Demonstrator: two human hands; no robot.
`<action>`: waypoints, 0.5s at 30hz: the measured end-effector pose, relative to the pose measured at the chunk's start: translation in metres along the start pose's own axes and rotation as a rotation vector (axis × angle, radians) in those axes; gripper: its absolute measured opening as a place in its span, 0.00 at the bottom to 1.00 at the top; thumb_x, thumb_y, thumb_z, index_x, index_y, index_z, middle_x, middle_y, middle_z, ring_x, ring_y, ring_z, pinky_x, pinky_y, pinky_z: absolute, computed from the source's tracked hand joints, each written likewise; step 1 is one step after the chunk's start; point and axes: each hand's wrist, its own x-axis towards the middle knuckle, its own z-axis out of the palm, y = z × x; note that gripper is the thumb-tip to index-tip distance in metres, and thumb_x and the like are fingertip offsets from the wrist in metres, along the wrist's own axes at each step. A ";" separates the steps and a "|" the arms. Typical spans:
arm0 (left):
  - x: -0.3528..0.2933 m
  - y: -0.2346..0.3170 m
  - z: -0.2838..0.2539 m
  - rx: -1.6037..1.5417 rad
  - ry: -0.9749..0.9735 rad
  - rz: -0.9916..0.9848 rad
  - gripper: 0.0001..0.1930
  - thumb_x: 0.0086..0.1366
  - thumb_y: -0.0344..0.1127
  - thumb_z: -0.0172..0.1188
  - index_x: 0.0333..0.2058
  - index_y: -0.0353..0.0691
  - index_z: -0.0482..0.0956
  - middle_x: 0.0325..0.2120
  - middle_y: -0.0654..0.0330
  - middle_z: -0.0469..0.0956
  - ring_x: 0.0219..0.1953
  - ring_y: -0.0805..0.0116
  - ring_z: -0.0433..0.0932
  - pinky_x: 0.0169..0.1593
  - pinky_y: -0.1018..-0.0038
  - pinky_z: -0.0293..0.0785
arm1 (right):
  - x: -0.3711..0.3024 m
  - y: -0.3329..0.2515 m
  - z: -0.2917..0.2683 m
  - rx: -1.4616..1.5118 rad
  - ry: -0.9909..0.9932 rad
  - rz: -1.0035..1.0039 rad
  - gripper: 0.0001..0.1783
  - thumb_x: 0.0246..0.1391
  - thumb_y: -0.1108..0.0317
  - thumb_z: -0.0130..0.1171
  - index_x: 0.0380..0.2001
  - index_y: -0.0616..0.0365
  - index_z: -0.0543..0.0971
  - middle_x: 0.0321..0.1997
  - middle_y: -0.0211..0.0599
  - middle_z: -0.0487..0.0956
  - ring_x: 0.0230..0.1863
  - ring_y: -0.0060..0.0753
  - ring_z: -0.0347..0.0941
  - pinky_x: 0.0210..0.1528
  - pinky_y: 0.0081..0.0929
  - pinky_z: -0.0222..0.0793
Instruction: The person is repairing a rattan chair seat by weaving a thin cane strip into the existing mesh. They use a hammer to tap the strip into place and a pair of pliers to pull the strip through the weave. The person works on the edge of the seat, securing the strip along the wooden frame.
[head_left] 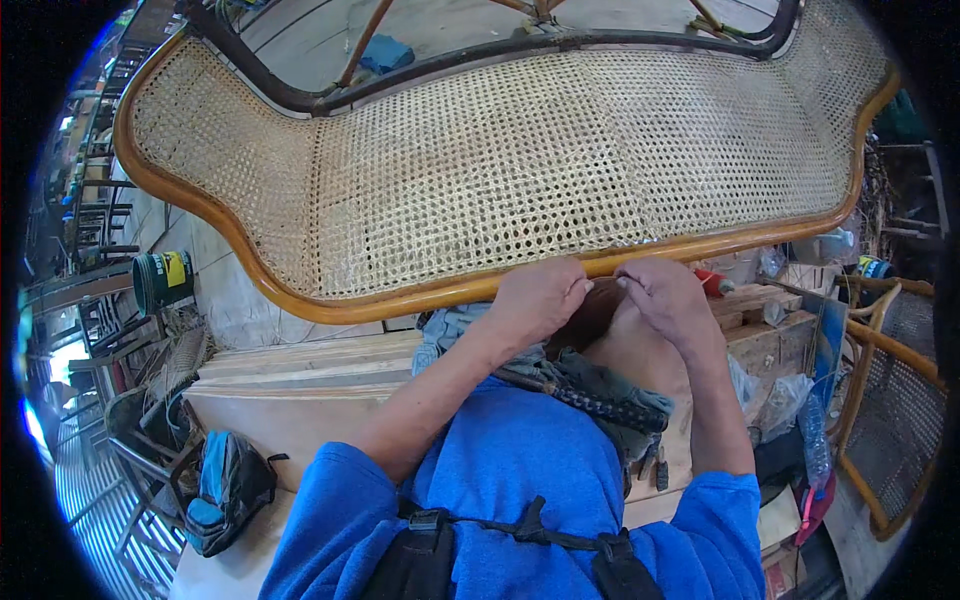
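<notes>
Workshop floor cluttered at both sides. Woven cane panel [520, 160] rim pressed by left hand [540, 298] and right hand [665, 295], fingers curled; anything grasped hidden.

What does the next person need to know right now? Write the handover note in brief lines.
Left hand: closed into a loose fist, resting against the near wooden rim of the cane panel.
Right hand: fingers curled, at the same rim just beside the left; what it pinches cannot be seen.
Panel: woven cane sheet fills the curved frame and lies across the person's lap over a wooden bench.
Done: weave looks complete across the visible area.
Left: the edge where both hands meet appears to be the spot in work; check it first.
Nearby: a green bucket on the floor at left.
</notes>
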 end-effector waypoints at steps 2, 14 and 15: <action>0.002 0.002 0.002 0.015 -0.007 0.019 0.13 0.61 0.43 0.51 0.29 0.38 0.74 0.25 0.48 0.74 0.31 0.47 0.74 0.35 0.57 0.69 | 0.002 -0.001 0.000 -0.134 0.118 -0.110 0.10 0.49 0.66 0.57 0.33 0.60 0.77 0.30 0.45 0.76 0.34 0.46 0.74 0.37 0.34 0.69; 0.008 0.004 0.004 -0.017 -0.025 0.045 0.13 0.61 0.42 0.51 0.29 0.37 0.73 0.25 0.47 0.74 0.31 0.46 0.74 0.36 0.57 0.69 | 0.002 0.004 0.014 0.105 0.047 -0.128 0.08 0.50 0.68 0.55 0.32 0.61 0.75 0.28 0.45 0.76 0.33 0.47 0.73 0.37 0.36 0.68; 0.008 0.006 0.001 -0.031 -0.019 0.022 0.13 0.61 0.42 0.51 0.29 0.37 0.73 0.25 0.47 0.74 0.31 0.46 0.74 0.35 0.57 0.69 | 0.003 0.004 0.011 0.087 0.004 -0.076 0.08 0.50 0.68 0.55 0.32 0.61 0.75 0.28 0.46 0.76 0.33 0.48 0.73 0.36 0.36 0.68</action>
